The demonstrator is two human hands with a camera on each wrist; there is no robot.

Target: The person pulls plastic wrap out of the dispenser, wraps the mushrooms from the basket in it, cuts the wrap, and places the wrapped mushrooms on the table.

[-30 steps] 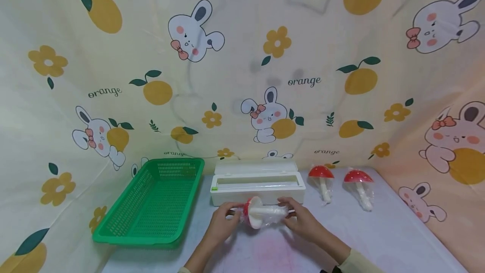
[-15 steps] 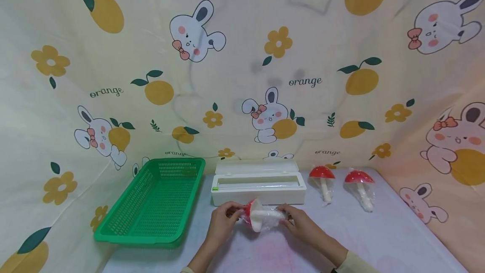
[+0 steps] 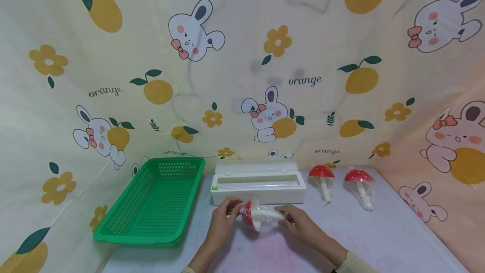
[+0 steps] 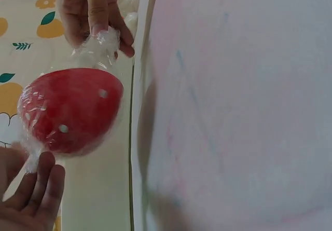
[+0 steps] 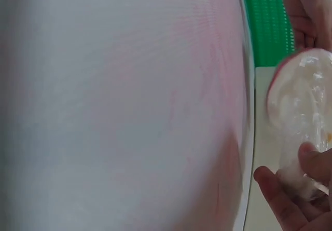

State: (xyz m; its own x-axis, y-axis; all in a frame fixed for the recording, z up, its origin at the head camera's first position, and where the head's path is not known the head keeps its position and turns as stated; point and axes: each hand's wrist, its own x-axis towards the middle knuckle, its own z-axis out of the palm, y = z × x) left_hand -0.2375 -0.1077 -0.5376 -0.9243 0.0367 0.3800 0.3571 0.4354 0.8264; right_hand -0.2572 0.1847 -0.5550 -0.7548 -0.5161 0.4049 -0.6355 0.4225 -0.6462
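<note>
A toy mushroom with a red, white-spotted cap and white stem lies sideways between my hands, wrapped in clear plastic film. My left hand pinches the twisted film at the cap end; the left wrist view shows that film twist between thumb and fingers. At the stem end, my right hand grips the gathered film, its thumb laid over the stem. The mushroom is held close over the table, in front of a white film dispenser whose lid stands raised.
A green plastic basket stands at the left. Two more film-wrapped mushrooms, a nearer-centre one and a far-right one, lie at the back right of the white table. Printed cloth hangs behind.
My right hand has shifted slightly left along the stem end. The left hand now pinches the film at the cap, and the mushroom's cap has tilted a little.
</note>
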